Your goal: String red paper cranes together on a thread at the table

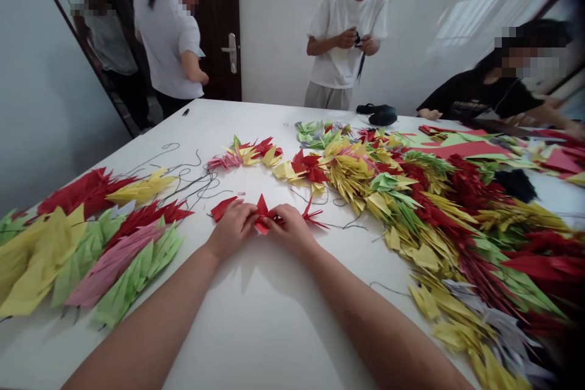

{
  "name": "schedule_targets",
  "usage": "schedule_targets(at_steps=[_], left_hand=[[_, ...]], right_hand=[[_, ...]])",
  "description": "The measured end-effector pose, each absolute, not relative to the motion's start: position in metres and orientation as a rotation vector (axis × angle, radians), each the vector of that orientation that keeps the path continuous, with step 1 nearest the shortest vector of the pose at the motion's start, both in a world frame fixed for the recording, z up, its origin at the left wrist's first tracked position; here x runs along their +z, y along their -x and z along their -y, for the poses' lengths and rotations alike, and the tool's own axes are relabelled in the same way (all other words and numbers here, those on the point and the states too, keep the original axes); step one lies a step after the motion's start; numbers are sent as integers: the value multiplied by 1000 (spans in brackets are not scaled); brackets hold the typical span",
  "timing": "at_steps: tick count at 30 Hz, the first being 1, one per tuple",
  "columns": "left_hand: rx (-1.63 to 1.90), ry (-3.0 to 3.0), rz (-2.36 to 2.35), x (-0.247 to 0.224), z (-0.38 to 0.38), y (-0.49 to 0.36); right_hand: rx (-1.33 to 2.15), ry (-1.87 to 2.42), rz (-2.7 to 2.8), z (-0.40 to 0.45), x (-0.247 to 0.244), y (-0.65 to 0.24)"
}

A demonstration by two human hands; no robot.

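Note:
Just above the white table (274, 329), a small red folded paper piece (262, 214) is pinched between both hands. My left hand (234, 226) closes its thumb and fingers on the left side of it, and my right hand (291, 225) does the same on the right. Beside my left hand lies another red folded paper (222, 208). A red spiky paper piece (314, 214) rests just right of my right hand. Beyond the hands is a short row of pink, yellow and red folded papers (249, 153).
Strung folded papers (114, 256) lie at the left, near loose dark threads (196, 177). A large multicoloured heap (425, 219) covers the right side. A black pouch (382, 116) sits at the far edge. One person sits at the right; others stand beyond the table.

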State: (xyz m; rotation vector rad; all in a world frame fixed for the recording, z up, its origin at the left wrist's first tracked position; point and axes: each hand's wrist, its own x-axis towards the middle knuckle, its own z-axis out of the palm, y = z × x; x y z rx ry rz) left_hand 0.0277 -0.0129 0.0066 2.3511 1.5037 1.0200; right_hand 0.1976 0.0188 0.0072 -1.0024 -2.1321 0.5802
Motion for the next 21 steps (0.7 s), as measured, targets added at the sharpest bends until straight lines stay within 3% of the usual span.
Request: schedule_targets(at_steps=[9,21], left_hand=[[1079,-2390,-1459,8,15,-26],[1213,-1848,-1489,15,22,-35]], right_hand=[[586,880,2163,-21,8,-199],[760,879,1976,-15,15,-199]])
